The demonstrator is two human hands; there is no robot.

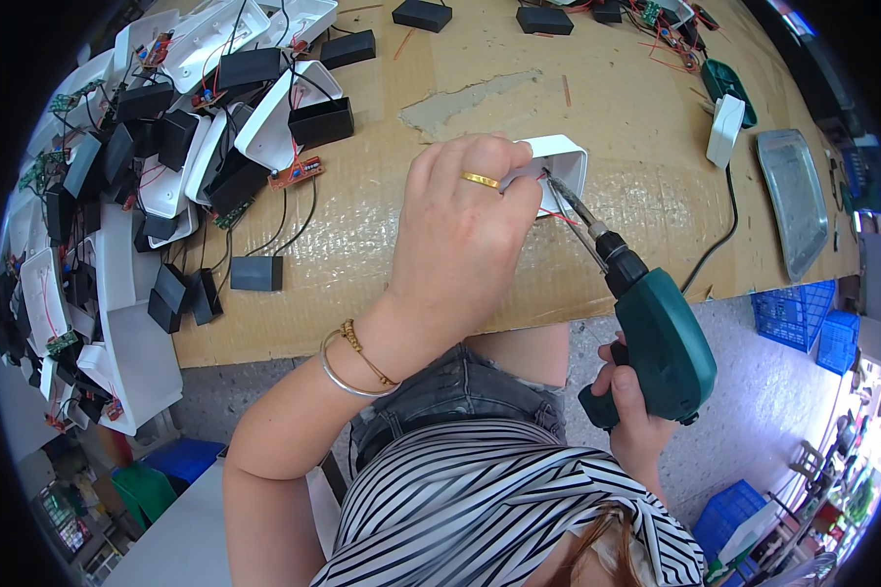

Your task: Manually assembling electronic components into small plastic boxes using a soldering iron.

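Observation:
My left hand (465,220), with a ring and bracelets on it, is closed around the near left side of a white plastic housing (570,157) on the cardboard-covered bench. The fingers hide much of the housing. In my right hand (638,423) is the handle of a green pistol-shaped soldering gun (666,338) with a thin feed tube beside its tip. The tip points up and left into the housing's opening, close to my left fingertips. Thin red wires (562,216) show at the housing's near edge. What the tip touches is too small to tell.
White housings, black boxes (323,121) and wired circuit boards (297,172) are heaped at the left. One black box (256,274) lies near the front edge. A grey metal tray (793,205) and a green-and-white piece (725,130) sit at the right. Blue crates (796,313) stand on the floor.

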